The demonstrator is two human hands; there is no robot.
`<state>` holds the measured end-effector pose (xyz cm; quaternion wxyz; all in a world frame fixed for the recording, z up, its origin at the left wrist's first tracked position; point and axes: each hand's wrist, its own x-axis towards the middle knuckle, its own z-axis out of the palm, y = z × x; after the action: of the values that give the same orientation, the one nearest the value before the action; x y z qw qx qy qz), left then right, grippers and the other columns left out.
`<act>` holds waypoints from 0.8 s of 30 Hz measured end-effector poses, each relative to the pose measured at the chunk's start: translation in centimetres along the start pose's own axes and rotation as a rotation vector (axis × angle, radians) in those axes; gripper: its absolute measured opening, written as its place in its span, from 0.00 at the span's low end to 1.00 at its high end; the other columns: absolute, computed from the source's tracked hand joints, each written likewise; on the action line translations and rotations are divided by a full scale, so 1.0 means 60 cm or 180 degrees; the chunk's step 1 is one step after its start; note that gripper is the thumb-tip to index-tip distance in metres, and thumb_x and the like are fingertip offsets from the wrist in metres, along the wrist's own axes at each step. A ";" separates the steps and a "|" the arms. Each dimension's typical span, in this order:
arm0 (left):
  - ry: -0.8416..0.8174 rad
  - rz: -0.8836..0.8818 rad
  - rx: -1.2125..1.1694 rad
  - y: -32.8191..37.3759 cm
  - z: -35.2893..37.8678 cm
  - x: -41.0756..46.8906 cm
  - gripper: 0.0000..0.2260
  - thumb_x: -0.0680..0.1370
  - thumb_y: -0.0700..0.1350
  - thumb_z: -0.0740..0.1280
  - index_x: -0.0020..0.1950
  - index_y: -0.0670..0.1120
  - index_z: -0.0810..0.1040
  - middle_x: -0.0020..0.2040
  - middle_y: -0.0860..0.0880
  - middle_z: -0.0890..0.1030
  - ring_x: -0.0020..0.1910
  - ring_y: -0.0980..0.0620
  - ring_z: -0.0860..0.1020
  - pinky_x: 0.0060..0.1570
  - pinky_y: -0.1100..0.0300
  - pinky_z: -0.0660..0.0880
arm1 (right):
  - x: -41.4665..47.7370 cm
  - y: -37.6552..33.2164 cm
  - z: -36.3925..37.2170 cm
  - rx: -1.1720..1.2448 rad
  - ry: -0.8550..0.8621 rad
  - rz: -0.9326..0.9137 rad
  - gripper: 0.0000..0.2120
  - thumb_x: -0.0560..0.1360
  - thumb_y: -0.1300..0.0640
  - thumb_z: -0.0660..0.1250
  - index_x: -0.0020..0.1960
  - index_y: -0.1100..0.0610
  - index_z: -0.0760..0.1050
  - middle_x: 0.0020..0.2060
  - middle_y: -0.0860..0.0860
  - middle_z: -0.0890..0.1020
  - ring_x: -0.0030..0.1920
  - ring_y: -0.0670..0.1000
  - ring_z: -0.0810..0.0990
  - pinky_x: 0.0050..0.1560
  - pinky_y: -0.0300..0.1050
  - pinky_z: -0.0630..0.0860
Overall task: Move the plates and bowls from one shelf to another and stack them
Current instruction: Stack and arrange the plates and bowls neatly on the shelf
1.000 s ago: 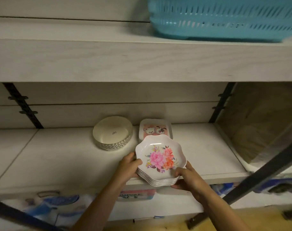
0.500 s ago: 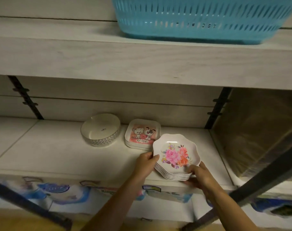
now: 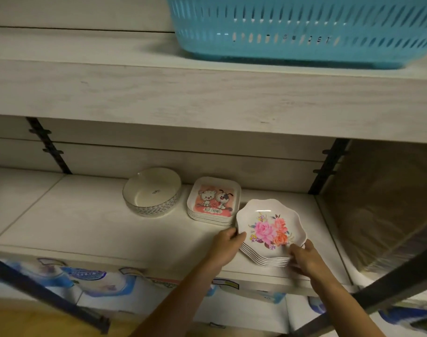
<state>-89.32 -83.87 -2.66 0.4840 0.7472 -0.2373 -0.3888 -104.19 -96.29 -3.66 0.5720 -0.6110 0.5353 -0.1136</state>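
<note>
A stack of several scalloped white plates with a pink flower print [image 3: 270, 229] sits on the pale wooden shelf [image 3: 90, 222], near its front right. My left hand [image 3: 225, 246] grips the stack's left edge, thumb on the top rim. My right hand [image 3: 305, 260] grips its front right edge. Just behind and to the left stands a stack of square plates with a cartoon cat and dog print [image 3: 213, 201], close to the flower stack. A round white bowl with a patterned band [image 3: 151, 192] stands left of that, at the back.
A blue slotted plastic basket [image 3: 305, 30] sits on the shelf above. Black shelf brackets [image 3: 329, 164] run up the back wall. A dark diagonal bar [image 3: 378, 293] crosses the lower right. Packaged goods with blue print [image 3: 90, 283] fill the level below.
Both hands have carried the flower plate stack to the right and further onto the shelf, beside the square plates. The camera view shifted left and down relative to the shelf.
</note>
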 end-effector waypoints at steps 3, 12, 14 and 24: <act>0.0110 0.0220 0.0337 -0.004 -0.038 -0.004 0.07 0.77 0.47 0.62 0.41 0.48 0.76 0.37 0.54 0.76 0.40 0.56 0.73 0.40 0.64 0.68 | -0.015 -0.022 0.005 -0.0842 0.0635 -0.0585 0.31 0.76 0.54 0.64 0.74 0.60 0.55 0.74 0.59 0.57 0.70 0.63 0.62 0.69 0.59 0.63; 0.0898 0.0888 0.0856 0.001 -0.249 -0.017 0.08 0.77 0.44 0.63 0.51 0.43 0.79 0.43 0.52 0.79 0.42 0.57 0.76 0.38 0.72 0.69 | -0.079 -0.138 0.140 -0.1432 0.0568 -0.1552 0.18 0.77 0.59 0.62 0.67 0.55 0.69 0.68 0.54 0.70 0.67 0.55 0.66 0.67 0.51 0.64; 0.1023 0.0876 0.0771 -0.006 -0.305 -0.013 0.07 0.77 0.43 0.64 0.49 0.42 0.80 0.41 0.50 0.80 0.41 0.54 0.77 0.38 0.68 0.70 | -0.087 -0.155 0.186 -0.1427 0.0392 -0.1619 0.17 0.77 0.59 0.62 0.66 0.56 0.70 0.66 0.55 0.71 0.66 0.55 0.68 0.65 0.50 0.65; 0.1084 0.0405 0.0955 -0.060 -0.517 0.051 0.11 0.75 0.46 0.65 0.34 0.44 0.71 0.41 0.36 0.80 0.41 0.41 0.79 0.46 0.47 0.77 | -0.078 -0.230 0.393 -0.0878 -0.0050 -0.1131 0.16 0.78 0.60 0.59 0.65 0.60 0.70 0.60 0.58 0.77 0.57 0.55 0.76 0.57 0.47 0.72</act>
<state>-62.46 -67.87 0.09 0.4240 0.8491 -0.2540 -0.1863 -81.13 -82.11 2.32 0.4581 -0.7690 0.4253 -0.1335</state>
